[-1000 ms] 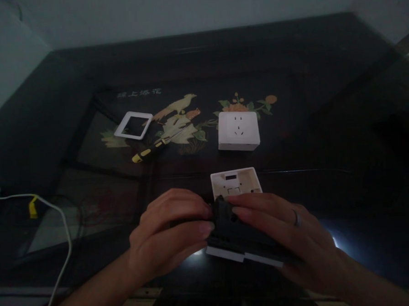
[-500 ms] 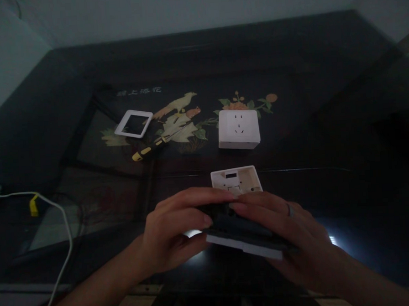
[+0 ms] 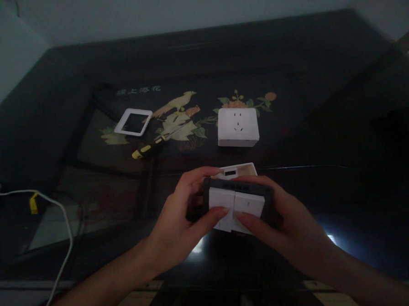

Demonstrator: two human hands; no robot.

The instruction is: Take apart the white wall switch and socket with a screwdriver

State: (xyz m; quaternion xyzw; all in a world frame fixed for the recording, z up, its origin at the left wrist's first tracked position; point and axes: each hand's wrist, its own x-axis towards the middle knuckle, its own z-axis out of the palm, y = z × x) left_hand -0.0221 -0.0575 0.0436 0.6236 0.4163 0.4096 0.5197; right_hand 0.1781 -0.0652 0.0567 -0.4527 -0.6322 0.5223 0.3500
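Note:
Between my two hands I hold a wall switch (image 3: 250, 203) with two white rockers and a dark frame, its front tilted up toward me. My left hand (image 3: 190, 213) grips its left side, thumb across the left rocker. On the other side my right hand (image 3: 279, 213) has its thumb pressed on the right rocker and its fingers behind the frame. Just behind the switch, a white open mounting box (image 3: 248, 169) lies on the table, mostly hidden by the switch and my fingers.
A white socket on a box (image 3: 238, 127) stands beyond my hands. Farther left lie a white square cover frame (image 3: 122, 123) and a yellow-and-black screwdriver (image 3: 149, 149). A white cable (image 3: 70, 233) with a yellow tag runs along the left side of the dark glossy table (image 3: 313, 133).
The switch has turned so that its white rockers face up toward me. Both thumbs now rest on the rockers, and my hands cover more of the mounting box.

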